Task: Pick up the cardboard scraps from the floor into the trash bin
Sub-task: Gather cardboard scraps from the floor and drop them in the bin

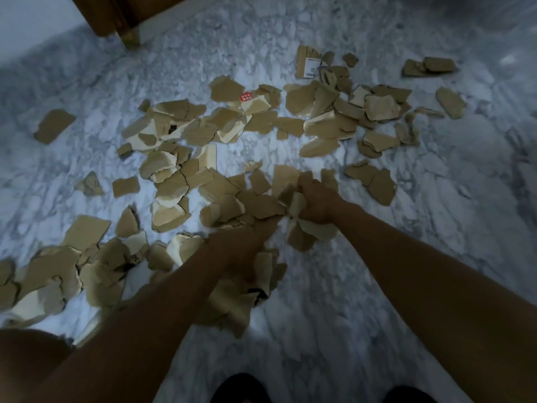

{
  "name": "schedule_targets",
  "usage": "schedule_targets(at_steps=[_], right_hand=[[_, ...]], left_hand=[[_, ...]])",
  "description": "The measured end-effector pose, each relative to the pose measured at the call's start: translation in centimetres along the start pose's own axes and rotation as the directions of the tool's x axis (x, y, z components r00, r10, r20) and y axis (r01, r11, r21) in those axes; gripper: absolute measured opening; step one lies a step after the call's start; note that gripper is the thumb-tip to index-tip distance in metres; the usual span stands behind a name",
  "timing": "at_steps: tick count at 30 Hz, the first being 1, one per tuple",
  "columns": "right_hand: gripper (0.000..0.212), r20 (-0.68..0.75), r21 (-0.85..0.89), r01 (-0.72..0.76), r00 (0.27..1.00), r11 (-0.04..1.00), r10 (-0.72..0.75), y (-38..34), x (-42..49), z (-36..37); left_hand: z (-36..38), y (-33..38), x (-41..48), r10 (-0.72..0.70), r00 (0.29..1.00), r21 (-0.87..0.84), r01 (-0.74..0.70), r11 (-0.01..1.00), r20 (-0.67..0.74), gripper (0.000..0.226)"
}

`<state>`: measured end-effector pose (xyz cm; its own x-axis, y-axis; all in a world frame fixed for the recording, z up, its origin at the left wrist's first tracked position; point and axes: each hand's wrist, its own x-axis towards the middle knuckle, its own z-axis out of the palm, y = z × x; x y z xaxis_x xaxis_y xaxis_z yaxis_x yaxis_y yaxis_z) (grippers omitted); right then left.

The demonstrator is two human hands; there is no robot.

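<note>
Torn tan cardboard scraps are lying strewn over the white-grey marble floor. The right hand is curling its fingers round a bunch; the left hand is too blurred to tell. Scooping overlapping pieces together should be filling each handful better. The small red sticker is showing unreadable print; the trash bin is not showing.

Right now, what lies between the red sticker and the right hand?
Head view: cardboard scraps, then a bare patch of marble floor, then more scraps.
</note>
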<state>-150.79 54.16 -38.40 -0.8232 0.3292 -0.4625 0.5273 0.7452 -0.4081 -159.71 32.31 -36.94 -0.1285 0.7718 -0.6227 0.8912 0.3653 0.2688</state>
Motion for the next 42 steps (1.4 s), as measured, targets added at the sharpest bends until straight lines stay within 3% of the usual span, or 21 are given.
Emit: schedule_targets(at_steps=[1, 3, 4, 5, 6, 7, 8, 9, 10, 15, 20, 22, 26, 29, 31, 34, 38, 42], right_hand=[[0.071, -0.015, 0.07, 0.015, 1.0, 0.997, -0.014, 0.4, -0.4, -0.7], [0.075, -0.063, 0.149, 0.02, 0.998, 0.989, -0.011, 1.4, -1.3, -2.0], [0.073, -0.082, 0.167, 0.02, 0.997, 0.986, -0.007, 1.7, -1.9, -2.6], [0.067, -0.086, 0.181, 0.018, 0.996, 0.983, -0.002, 2.2, -2.4, -3.0], [0.061, -0.075, 0.169, -0.002, 0.997, 0.986, 0.015, 2.6, -2.9, -3.3], [0.054, -0.058, 0.161, -0.008, 0.998, 0.987, 0.017, 3.0, -3.2, -3.3], [0.048, -0.044, 0.154, -0.017, 0.999, 0.988, 0.024, 3.1, -3.7, -3.2], [0.042, -0.049, 0.155, -0.01, 0.999, 0.988, 0.018, 3.2, -4.0, -3.0], [0.039, -0.058, 0.153, -0.005, 0.998, 0.988, 0.014, 3.3, -4.3, -2.8], [0.032, -0.114, 0.179, 0.046, 0.993, 0.983, -0.026, 4.0, -4.4, -1.3], [0.062, -0.096, 0.124, 0.022, 0.995, 0.992, -0.01, 4.7, -4.7, -1.6], [0.075, -0.07, 0.08, -0.041, 0.996, 0.996, 0.046, 4.9, -4.9, -2.8], [0.056, -0.037, -0.014, -0.14, 0.99, 0.99, 0.14, 6.3, -5.5, -7.9], [0.066, 0.005, 0.029, -0.307, 0.952, 0.951, 0.307, 7.9, -7.3, -12.0], [0.081, 0.011, 0.059, -0.427, 0.904, 0.902, 0.427, 9.9, -8.1, -13.1], [0.087, 0.03, 0.213, -0.536, 0.839, 0.817, 0.543, 14.0, -7.9, -12.4], [0.095, 0.05, 0.445, -0.526, 0.822, 0.725, 0.567, 18.1, -5.3, -8.8], [0.102, 0.0, 0.351, -0.516, 0.835, 0.781, 0.551, 19.3, -2.0, -4.3]], left_hand=[[0.8, -0.1, 0.1, -0.021, 1.0, 0.078, 0.019, 0.997, 0.021, 0.049], [2.1, 0.4, 0.1, -0.023, 0.997, 0.067, 0.017, 0.998, 0.08, 0.056], [2.1, 0.9, -0.2, 0.017, 0.986, 0.082, -0.031, 0.996, 0.165, 0.052], [2.4, 1.7, 0.0, 0.143, 0.968, 0.088, -0.164, 0.983, 0.206, 0.041], [2.7, 2.5, 0.1, 0.195, 0.959, -0.022, -0.194, 0.981, 0.205, 0.036], [2.2, 3.4, 0.2, 0.172, 0.967, -0.034, -0.168, 0.985, 0.188, 0.045], [2.4, 3.8, 0.4, 0.194, 0.956, 0.114, -0.223, 0.968, 0.222, 0.067], [3.1, 4.0, 0.3, 0.129, 0.976, 0.141, -0.154, 0.978, 0.177, 0.085], [3.5, 4.2, 0.2, 0.06, 0.993, 0.033, -0.064, 0.997, 0.104, 0.092], [5.2, 3.7, 0.9, 0.06, 0.997, 0.025, -0.061, 0.998, 0.039, 0.081], [4.5, 3.1, 2.1, -0.017, 0.997, -0.17, 0.005, 0.985, -0.069, 0.065], [2.4, 2.5, 2.7, -0.059, 0.982, -0.287, 0.005, 0.958, -0.181, 0.064], [-5.0, 2.4, 3.0, -0.082, 0.94, -0.403, -0.063, 0.913, -0.332, 0.071], [-10.5, 3.0, 3.3, -0.111, 0.922, -0.387, -0.046, 0.921, -0.372, 0.094], [-13.2, 3.8, 4.6, -0.125, 0.927, -0.392, -0.025, 0.92, -0.354, 0.085], [-15.0, 5.4, 8.0, -0.157, 0.949, -0.347, 0.055, 0.936, -0.273, 0.057], [-13.7, 6.1, 13.2, -0.157, 0.962, -0.412, 0.052, 0.91, -0.223, 0.052], [-12.3, 7.0, 17.4, -0.134, 0.974, -0.36, 0.06, 0.931, -0.184, 0.045]])
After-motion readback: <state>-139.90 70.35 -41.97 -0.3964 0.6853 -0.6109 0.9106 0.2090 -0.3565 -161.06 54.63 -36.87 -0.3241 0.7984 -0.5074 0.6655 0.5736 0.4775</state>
